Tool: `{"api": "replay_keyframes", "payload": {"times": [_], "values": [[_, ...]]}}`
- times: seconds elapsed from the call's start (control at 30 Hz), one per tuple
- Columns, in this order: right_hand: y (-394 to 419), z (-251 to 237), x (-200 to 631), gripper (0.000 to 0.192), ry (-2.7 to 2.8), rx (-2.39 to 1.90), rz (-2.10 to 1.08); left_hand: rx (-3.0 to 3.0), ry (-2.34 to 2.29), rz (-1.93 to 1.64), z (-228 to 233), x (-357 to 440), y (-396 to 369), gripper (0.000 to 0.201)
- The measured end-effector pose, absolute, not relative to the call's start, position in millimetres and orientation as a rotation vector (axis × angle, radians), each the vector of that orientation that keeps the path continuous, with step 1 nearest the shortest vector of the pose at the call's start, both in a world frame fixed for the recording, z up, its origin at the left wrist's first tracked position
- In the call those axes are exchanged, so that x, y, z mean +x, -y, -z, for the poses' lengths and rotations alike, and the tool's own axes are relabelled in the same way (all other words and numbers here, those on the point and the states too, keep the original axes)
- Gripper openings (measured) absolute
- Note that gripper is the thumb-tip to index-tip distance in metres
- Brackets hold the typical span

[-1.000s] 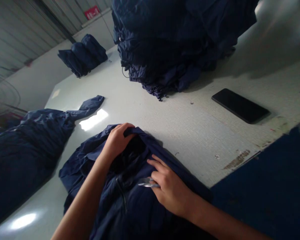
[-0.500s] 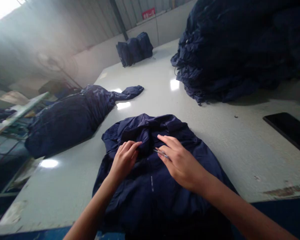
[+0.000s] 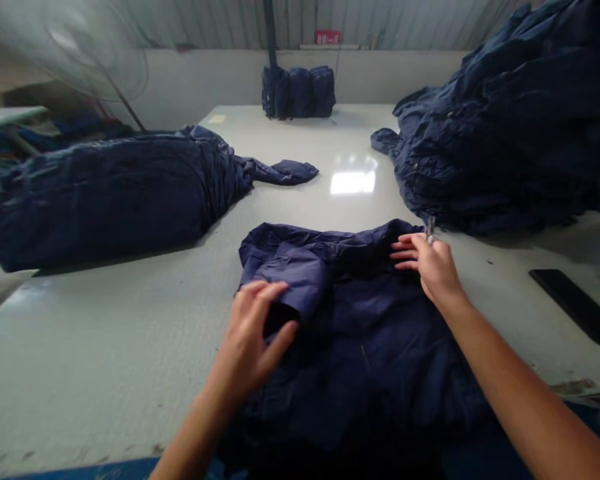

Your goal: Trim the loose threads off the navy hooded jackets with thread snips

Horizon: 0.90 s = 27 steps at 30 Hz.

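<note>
A dark navy jacket (image 3: 360,313) lies spread on the table in front of me, with a small line of pale print on it. Over its left part, my left hand (image 3: 255,327) is open, thumb and fingers apart, beside a lighter, raised fold of the cloth. My right hand (image 3: 433,263) is at the jacket's upper right edge. Between its thumb and index finger sits a small metal tool (image 3: 431,230) that looks like thread snips, its end pointing up. The other fingers of that hand are stretched out over the cloth.
A long stack of navy garments (image 3: 110,193) lies at the left. On the right rises a big heap of navy clothing (image 3: 510,133). Farther back stands a smaller bundle (image 3: 300,93). A black phone (image 3: 575,303) rests on the pale table (image 3: 130,347). A fan (image 3: 97,50) stands behind.
The view has turned left. My right hand has moved from the jacket's middle to its upper right edge, tool still held. My left hand has spread its fingers, and the jacket's upper part is laid wider.
</note>
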State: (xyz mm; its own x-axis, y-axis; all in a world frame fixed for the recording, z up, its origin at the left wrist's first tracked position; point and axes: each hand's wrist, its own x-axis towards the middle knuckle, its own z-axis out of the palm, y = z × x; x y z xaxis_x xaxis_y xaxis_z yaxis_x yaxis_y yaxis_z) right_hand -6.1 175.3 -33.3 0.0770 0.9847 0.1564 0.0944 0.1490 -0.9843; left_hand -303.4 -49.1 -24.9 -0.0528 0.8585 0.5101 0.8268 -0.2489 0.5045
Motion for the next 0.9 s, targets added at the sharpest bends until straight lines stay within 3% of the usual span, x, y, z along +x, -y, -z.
{"api": "replay_keyframes", "payload": {"times": [0.1, 0.23, 0.33, 0.43, 0.57, 0.8, 0.9], "values": [[-123, 12, -22, 0.031, 1.358, -1.17, -1.003, 2.362, -1.369, -1.006, 33, -273, 69, 0.019], [-45, 6, -50, 0.029, 1.992, -1.104, -1.196, 2.334, -0.878, -1.013, 25, -259, 101, 0.014], [-15, 24, -50, 0.023, 1.73, -1.224, -1.239, 2.144, -1.061, -1.041, 19, -267, 114, 0.018], [-4, 43, -27, 0.027, 1.229, -1.333, -1.082, 2.069, -1.334, -1.055, 20, -270, 115, 0.019], [12, 46, 11, 0.039, 1.151, -1.434, -0.904, 2.053, -1.373, -0.977, 28, -251, 106, 0.009], [28, 46, 26, 0.055, 1.001, -1.354, -1.184, 2.08, -1.327, -0.962, 35, -197, 85, 0.017], [27, 49, 29, 0.049, 0.889, -1.325, -1.278, 2.078, -1.314, -1.089, 32, -174, 83, 0.024]]}}
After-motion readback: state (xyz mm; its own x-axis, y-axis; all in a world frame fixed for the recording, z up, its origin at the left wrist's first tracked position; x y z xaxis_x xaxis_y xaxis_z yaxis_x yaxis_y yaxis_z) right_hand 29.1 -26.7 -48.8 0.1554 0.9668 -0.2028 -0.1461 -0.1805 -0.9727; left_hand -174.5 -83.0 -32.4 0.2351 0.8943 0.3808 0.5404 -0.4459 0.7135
